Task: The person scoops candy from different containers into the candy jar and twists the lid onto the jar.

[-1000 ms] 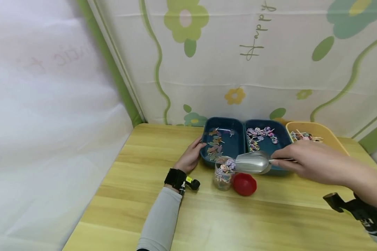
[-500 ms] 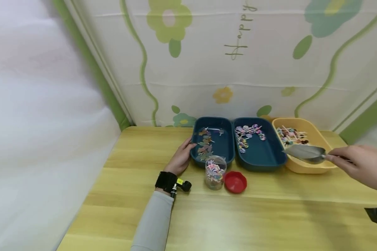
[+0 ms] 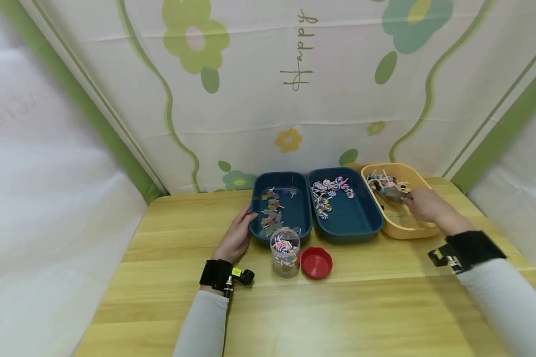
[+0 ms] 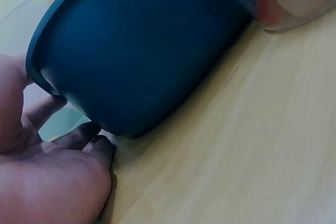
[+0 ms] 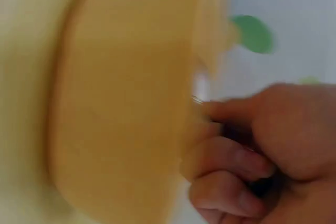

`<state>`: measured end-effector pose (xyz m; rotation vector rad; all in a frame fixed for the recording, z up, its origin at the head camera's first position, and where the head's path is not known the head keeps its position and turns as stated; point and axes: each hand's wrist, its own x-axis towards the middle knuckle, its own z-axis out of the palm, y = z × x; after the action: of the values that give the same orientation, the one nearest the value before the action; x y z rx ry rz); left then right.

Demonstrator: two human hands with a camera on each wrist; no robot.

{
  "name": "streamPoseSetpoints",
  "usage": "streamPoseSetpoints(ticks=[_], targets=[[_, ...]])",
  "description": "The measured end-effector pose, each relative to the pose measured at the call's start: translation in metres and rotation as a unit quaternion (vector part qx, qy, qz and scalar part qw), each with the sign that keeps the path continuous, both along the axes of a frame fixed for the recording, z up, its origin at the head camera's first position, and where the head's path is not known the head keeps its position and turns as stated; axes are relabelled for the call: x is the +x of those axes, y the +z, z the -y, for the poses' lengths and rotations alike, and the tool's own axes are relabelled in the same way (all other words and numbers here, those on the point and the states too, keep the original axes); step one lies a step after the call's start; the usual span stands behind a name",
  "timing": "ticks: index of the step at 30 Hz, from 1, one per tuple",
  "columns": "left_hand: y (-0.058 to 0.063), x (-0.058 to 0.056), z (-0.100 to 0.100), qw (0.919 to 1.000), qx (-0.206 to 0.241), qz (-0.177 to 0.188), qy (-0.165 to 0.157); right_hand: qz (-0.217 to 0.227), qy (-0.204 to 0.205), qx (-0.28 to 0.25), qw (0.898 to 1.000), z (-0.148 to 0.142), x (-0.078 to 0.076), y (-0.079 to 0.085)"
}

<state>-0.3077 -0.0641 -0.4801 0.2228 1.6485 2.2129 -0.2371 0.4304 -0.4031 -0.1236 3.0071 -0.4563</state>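
Observation:
My left hand [image 3: 234, 238] grips the left end of a dark blue bin [image 4: 136, 51], its thumb at the rim and its fingers against the outside. Leaf-like pieces on small sticks [image 3: 272, 213] lie in that bin. With my right hand [image 3: 428, 206] I hold a metal scoop [image 3: 396, 193] by its handle, its blade down inside a yellow bin [image 3: 411, 232] among small lollipops [image 3: 384, 181]. The right wrist view is blurred; curled fingers [image 5: 226, 161] show beside the yellow wall. A clear jar [image 3: 286, 258], partly filled with small lollipops, stands uncovered before the left bin.
A second dark blue bin [image 3: 350, 213], holding swirl lollipops [image 3: 332, 191], stands between the other two. A red lid [image 3: 316, 263] lies right of the jar. Behind the bins hangs a flowered curtain [image 3: 250, 124] at the back edge of the wooden table [image 3: 303, 317].
My right hand has carried the scoop from the jar's mouth to the right and down into the yellow bin. The left hand has stayed on its bin. The head view has turned right.

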Motion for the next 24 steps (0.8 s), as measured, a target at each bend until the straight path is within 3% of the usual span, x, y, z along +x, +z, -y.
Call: streamPoseSetpoints(ticks=[4, 8, 14, 19, 24], targets=[[0.000, 0.003, -0.002, 1.0000, 0.006, 0.004, 0.000, -0.006, 0.006, -0.012, 1.000, 0.003, -0.016, -0.025], [0.001, 0.005, -0.003, 1.0000, 0.000, 0.008, 0.006, 0.026, -0.001, -0.068, 0.997, 0.000, -0.022, -0.038], [0.000, 0.005, -0.003, 0.9999, 0.003, 0.005, 0.009, 0.091, -0.010, -0.203, 0.975, -0.004, -0.020, -0.041], [-0.001, 0.005, -0.003, 1.0000, 0.000, 0.005, 0.006, 0.082, -0.010, -0.217, 0.973, -0.006, -0.009, -0.032], [0.001, 0.004, -0.001, 0.9999, 0.001, 0.007, 0.012, 0.087, -0.016, -0.224, 0.971, -0.008, 0.010, 0.002]])
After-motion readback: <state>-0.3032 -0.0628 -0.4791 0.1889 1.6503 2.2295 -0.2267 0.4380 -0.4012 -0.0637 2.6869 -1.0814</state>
